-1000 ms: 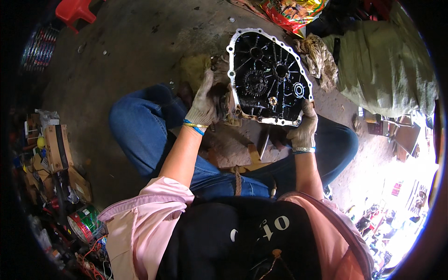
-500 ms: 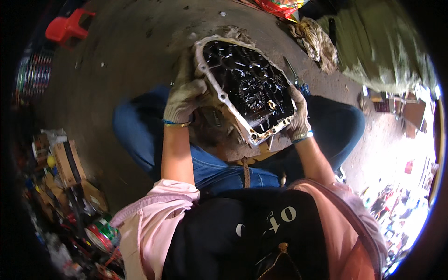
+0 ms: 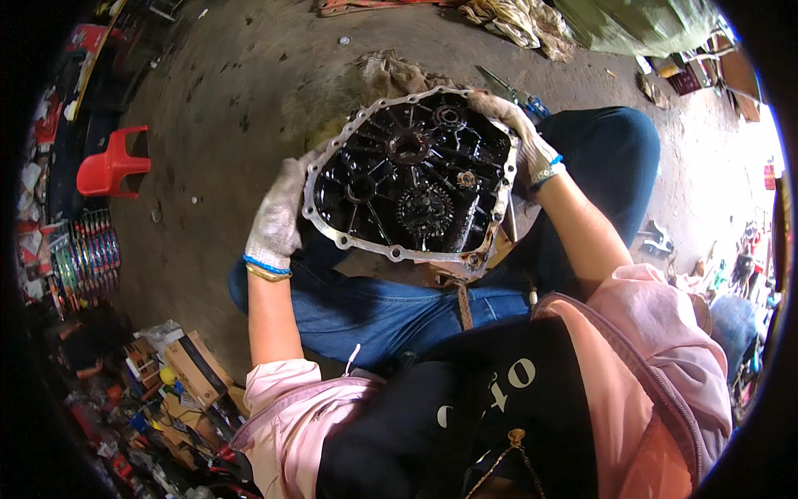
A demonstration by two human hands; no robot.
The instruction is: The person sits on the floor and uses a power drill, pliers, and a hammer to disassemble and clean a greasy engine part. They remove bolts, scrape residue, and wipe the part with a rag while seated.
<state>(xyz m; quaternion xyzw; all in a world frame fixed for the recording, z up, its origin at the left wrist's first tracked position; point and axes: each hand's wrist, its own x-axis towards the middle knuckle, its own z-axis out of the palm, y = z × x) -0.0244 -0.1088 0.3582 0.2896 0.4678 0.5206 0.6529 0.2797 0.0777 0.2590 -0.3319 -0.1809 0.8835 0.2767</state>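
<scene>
Both gloved hands are clamped on opposite edges of the metal cover (image 3: 399, 179): the left hand (image 3: 277, 214) at its left rim, the right hand (image 3: 517, 137) at its upper right. It is held above the bent legs (image 3: 603, 158), its dark, wet-looking hollow turned up. Ideally, weight should be shared evenly, and fingers kept off the slick inside. Beyond its upper right, a blue-ended tool (image 3: 532, 105) is seen; well to its left, a red stool (image 3: 112, 164).

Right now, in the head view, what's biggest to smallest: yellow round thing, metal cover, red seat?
Metal cover
Red seat
Yellow round thing
Real sizes may differ, since the metal cover is nearer.
</scene>
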